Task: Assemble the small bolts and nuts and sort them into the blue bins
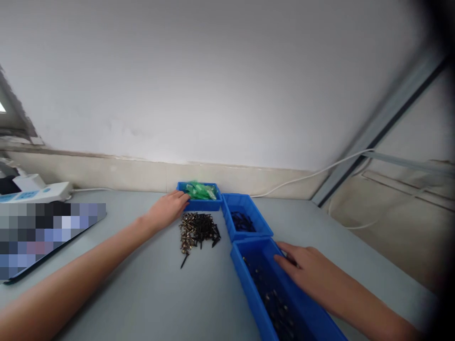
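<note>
- Head view: left hand (170,207) at back bin (204,205), centre; fingertips partly hidden, grip unclear.
- Right hand (307,265) on long bin (248,286), lower right, cut off below; can't tell grip.
- Screws (201,228), centre.
- Pixelated device (50,248), left.

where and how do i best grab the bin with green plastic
Probably the left rim of the bin, coming from the left, where the left hand is: the bin's right end sits hard by the middle bin, and its back faces the wall.
</note>
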The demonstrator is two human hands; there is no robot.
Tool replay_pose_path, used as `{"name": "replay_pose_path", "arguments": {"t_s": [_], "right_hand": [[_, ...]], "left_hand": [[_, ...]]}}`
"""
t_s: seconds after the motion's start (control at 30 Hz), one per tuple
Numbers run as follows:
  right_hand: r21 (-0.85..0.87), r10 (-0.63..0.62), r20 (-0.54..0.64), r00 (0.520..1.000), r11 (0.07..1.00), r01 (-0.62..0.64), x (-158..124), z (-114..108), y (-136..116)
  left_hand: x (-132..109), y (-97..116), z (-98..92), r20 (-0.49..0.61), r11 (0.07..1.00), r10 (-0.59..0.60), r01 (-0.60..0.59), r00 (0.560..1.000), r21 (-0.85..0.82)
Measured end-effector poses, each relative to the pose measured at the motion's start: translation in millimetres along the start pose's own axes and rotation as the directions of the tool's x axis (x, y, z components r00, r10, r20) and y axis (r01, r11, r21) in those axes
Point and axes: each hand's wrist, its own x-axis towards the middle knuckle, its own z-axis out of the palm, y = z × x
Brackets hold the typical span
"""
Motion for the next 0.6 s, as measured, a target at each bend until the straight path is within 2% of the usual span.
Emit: {"name": "replay_pose_path", "arguments": {"t_s": [0.27,0.6], "right_hand": [[-0.041,0.089,-0.029,0.996,0.995,-0.090,34.2,0.3,2.2],[-0.043,0.071,-0.034,0.997,0.996,-0.072,66.7,-2.1,0.3]], "left_hand": [[0.1,1.2,-0.7,-0.014,1.000,0.000,0.000,1.000,-0.004],[0.5,-0.6,5.7,-0.111,0.999,0.045,-0.047,0.993,-0.009]]}}
